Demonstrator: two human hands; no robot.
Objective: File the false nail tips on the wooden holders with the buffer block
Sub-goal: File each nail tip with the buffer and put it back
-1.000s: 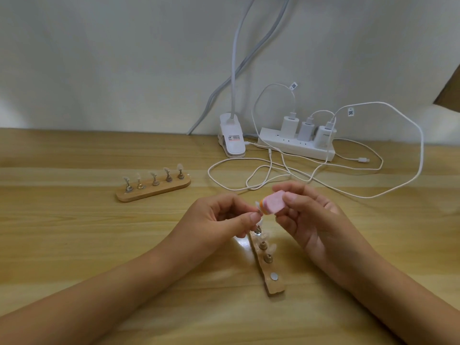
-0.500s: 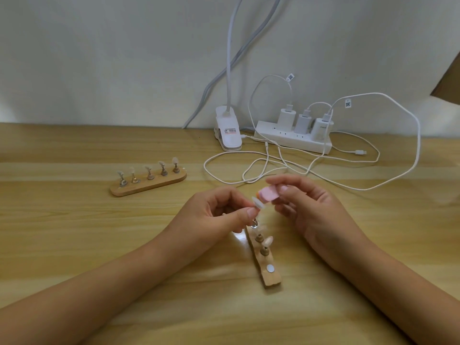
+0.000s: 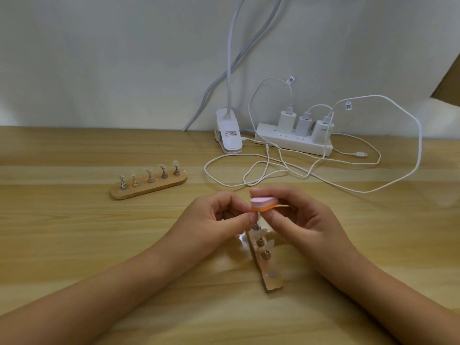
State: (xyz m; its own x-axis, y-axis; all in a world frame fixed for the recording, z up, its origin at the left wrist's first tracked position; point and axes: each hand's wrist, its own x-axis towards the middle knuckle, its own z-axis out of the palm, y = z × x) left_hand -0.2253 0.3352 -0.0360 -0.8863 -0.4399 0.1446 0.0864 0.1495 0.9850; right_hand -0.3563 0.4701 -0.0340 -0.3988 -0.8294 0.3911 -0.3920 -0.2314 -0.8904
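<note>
A pink and orange buffer block (image 3: 263,204) is pinched between the thumb and fingers of my right hand (image 3: 298,220). It lies against the top of a nail tip stand that my left hand (image 3: 219,220) pinches just below it; the tip itself is hidden by the block and fingers. Under my hands a wooden holder (image 3: 270,275) runs toward me, with two clear nail tips (image 3: 261,234) on metal stands and one bare magnet spot. A second wooden holder (image 3: 149,188) lies at the left, carrying several nail tips on stands.
A white clip lamp base (image 3: 230,135) and a white power strip (image 3: 296,141) with three chargers stand at the back by the wall. White cables (image 3: 273,170) loop over the wooden table (image 3: 74,245) behind my hands.
The buffer block has turned flat and come down onto the stand my left hand pinches. The nail tip seen half a second ago is now covered.
</note>
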